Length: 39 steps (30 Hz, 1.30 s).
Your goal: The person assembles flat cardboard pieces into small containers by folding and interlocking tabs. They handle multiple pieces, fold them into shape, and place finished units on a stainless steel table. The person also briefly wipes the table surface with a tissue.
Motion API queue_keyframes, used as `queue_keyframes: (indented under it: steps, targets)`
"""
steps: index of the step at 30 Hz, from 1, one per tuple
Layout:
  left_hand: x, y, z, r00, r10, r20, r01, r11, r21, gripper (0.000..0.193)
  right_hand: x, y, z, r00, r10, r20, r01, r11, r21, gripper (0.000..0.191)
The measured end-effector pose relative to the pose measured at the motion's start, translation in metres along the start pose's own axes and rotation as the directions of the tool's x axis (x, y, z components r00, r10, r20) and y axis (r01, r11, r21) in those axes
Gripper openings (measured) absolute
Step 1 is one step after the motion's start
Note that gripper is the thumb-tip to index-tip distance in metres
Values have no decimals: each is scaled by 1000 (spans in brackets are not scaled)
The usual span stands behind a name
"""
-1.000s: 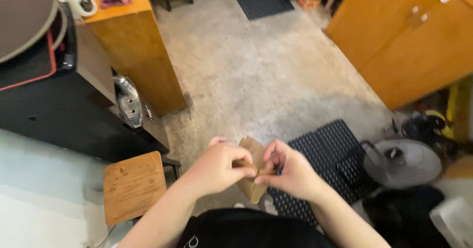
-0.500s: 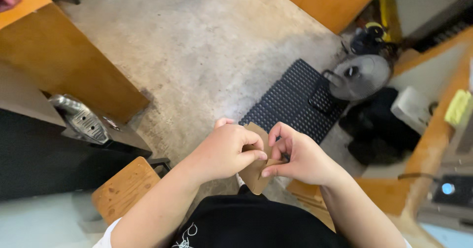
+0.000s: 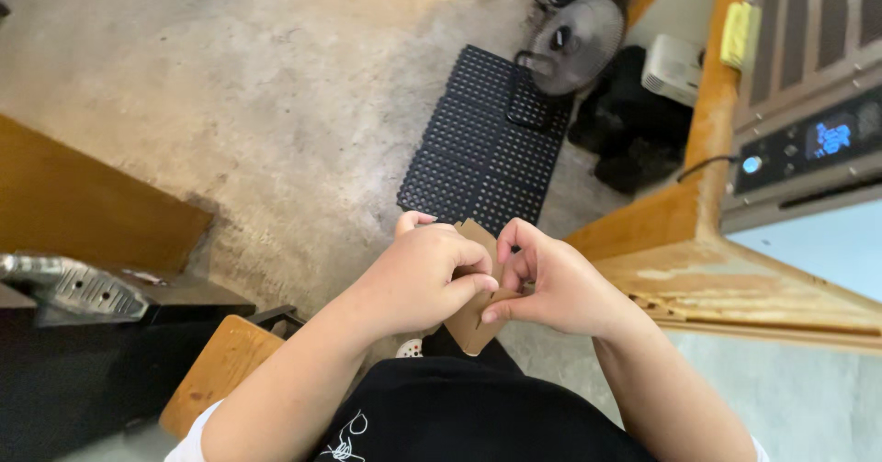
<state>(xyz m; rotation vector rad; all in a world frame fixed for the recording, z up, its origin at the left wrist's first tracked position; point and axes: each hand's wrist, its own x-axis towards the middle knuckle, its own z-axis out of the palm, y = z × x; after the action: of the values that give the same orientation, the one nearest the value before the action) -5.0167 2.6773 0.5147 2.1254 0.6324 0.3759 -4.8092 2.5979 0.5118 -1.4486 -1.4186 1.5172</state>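
Where the rough grey concrete floor [image 3: 276, 85] meets a black perforated rubber mat [image 3: 482, 154], a worn wooden table [image 3: 726, 278] edges the right. Left hand [image 3: 418, 283] and right hand [image 3: 551, 287] both pinch a flat brown cardboard piece [image 3: 470, 324] between them, above the lap.

Bare floor [image 3: 276, 85] ahead lies open; wooden counter [image 3: 698, 242] crowds the right, stool [image 3: 216, 370] the left.
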Motion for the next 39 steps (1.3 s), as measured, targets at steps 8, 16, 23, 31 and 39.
queue_keyframes:
  steps: [8, 16, 23, 31, 39]
  targets:
    - [34, 28, 27, 988, 132, 83, -135, 990, 34, 16, -49, 8, -17, 972, 21, -236, -33, 998, -48, 53]
    - [94, 76, 82, 931, 273, 241, -261, 962, -80, 9, -131, 56, -66, 913, -194, -359, 246, 964, 103, 51]
    - [123, 146, 173, 834, 542, -103, -531, 839, 116, 126, -255, 83, -104, 527, -362, -769, 387, 908, -162, 50]
    - [143, 229, 303, 769, 638, 30, -512, 643, -569, 132, -386, 87, -114, 354, -816, -457, -271, 378, -885, 18]
    - [140, 327, 459, 856, 510, 84, -215, 498, -840, 61, -524, 143, -115, 346, -775, -528, -546, 291, -786, 17]
